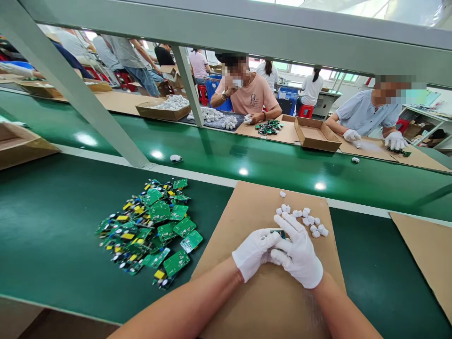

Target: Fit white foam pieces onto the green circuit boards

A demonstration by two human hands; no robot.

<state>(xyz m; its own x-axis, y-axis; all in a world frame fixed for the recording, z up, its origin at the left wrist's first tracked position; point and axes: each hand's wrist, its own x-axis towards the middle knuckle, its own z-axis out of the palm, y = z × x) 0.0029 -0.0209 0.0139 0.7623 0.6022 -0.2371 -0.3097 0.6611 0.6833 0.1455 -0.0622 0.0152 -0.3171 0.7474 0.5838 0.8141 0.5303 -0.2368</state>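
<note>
Head view: the gloved left hand [253,252] and right hand [298,256] met over the cardboard sheet [247,207] on the desk [52,226]; both grips were clenched on a small circuit board [280,232], seemingly mid-assembly; white plastic caps [312,226] lay just beyond; a next move would need a fine pinch.

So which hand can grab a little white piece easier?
Probably the right hand: the white pieces lie just beyond it, while the left hand sits farther away, nearer the circuit boards.
</note>
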